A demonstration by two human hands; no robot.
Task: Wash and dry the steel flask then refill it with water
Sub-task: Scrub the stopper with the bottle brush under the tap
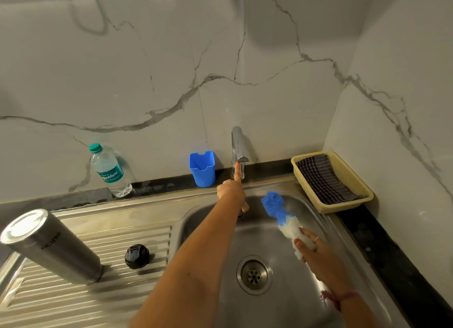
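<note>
The steel flask (51, 247) stands upside down, mouth down, on the ribbed drainboard at the left. Its black cap (136, 256) lies beside it to the right. My left hand (231, 193) reaches over the sink, its straight index finger touching the lever of the chrome tap (239, 151); the other fingers are curled. No water is visibly running. My right hand (316, 251) grips the white end of a blue and white bottle brush (277, 209), held over the right side of the sink basin (208, 220).
A plastic water bottle (110, 172) and a blue plastic cup (202, 168) stand on the black ledge against the marble wall. A cream basket (343, 206) holding a dark checked cloth (323, 178) sits at the sink's back right corner. The drain (254, 275) lies mid-basin.
</note>
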